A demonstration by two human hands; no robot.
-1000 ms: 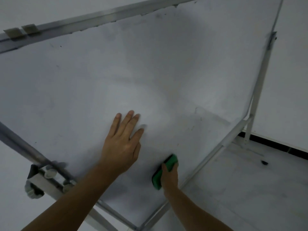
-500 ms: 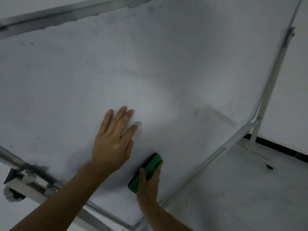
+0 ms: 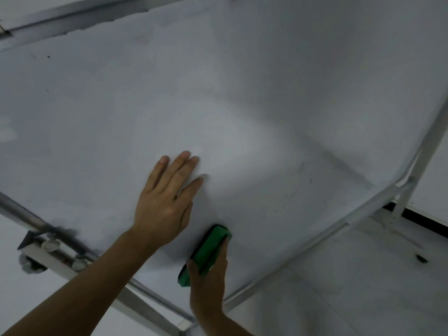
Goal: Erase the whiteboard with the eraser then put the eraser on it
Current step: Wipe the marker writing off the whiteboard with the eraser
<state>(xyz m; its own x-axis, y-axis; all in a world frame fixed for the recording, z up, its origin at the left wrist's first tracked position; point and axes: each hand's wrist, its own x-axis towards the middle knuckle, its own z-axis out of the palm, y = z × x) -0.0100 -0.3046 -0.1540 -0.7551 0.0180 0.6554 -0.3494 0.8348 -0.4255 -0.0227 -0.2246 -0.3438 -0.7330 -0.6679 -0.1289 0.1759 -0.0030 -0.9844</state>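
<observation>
A large whiteboard (image 3: 266, 93) in a metal frame fills most of the view, tilted, with faint grey smudges near its lower right. My left hand (image 3: 164, 202) lies flat on the board with straight fingers, pressing against it. Just to its lower right, my right hand (image 3: 208, 275) grips a green eraser (image 3: 208, 251) with a black felt side, held against the board close to the bottom edge. My thumb and fingers wrap the eraser's lower half.
The board's stand shows as a bracket with knobs (image 3: 48, 248) at the lower left and a metal leg (image 3: 409, 190) at the right. Pale floor (image 3: 351, 299) and a wall with a dark skirting strip (image 3: 426, 219) lie beyond the frame.
My right hand has slid the eraser leftward along the board's lower part, closer to my left hand. The view has shifted slightly; my left hand stays pressed on the board.
</observation>
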